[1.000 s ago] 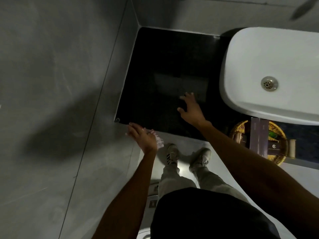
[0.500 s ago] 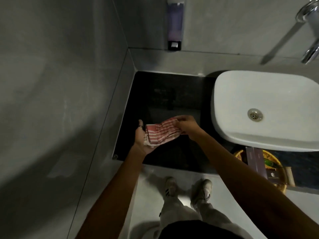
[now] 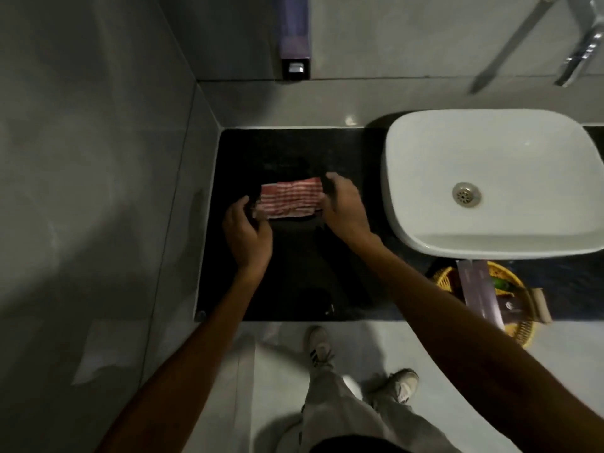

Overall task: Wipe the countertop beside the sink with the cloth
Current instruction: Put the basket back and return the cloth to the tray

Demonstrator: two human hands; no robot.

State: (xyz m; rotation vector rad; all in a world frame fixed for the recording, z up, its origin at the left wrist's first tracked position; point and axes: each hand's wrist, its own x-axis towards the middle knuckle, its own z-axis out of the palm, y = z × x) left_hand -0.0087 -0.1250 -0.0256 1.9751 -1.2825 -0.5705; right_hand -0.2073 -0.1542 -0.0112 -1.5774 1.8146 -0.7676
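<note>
Cloth (image 3: 289, 199), striped red and white, is stretched flat between both hands over the dark surface (image 3: 294, 152) just left of the white sink (image 3: 425, 148), in the head view. It sits a little above the middle of the frame, toward 12 o'clock from the person's shoes. The left hand (image 3: 246, 235) is closed on the cloth's left edge at its 9 o'clock side, fingers curled around the fabric. The right hand (image 3: 343, 207) pinches the cloth's right edge at its 3 o'clock side, thumb and fingers closed on it. Whether the cloth touches the surface or hangs just above it cannot be told. The sink lies at 3 o'clock from the cloth, its drain (image 3: 466, 194) visible in the bowl. A wicker basket (image 3: 519, 331) with small packets stands at 5 o'clock from the cloth, near the sink's front rim. A soap dispenser (image 3: 295, 34) hangs on the wall at 12 o'clock, and a chrome tap (image 3: 585, 44) shows at the upper right.
</note>
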